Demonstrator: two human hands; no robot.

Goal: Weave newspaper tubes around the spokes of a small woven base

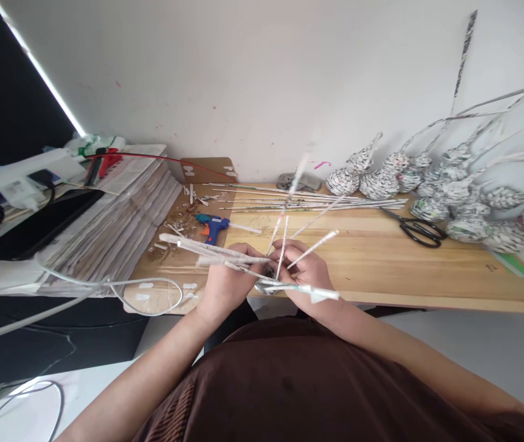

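A small woven paper piece (268,286) is held near the table's front edge, with several rolled paper sticks fanning out from it. On its left side, my left hand (231,279) is closed round the piece and the bases of some sticks that point left. My right hand (305,273) grips the piece from the right, its fingers bent among the upright sticks. One stick (312,248) slants up to the right over that hand, and another with a frayed white end crosses its wrist. The fingertips are partly hidden by the sticks.
Loose paper sticks (317,202) lie along the back of the wooden table (358,258). Black-handled scissors (422,233) and several woven paper gourds (471,227) are at the right. A blue glue gun (215,229), stacked newspapers (142,215), a phone (38,224) and cables are at the left.
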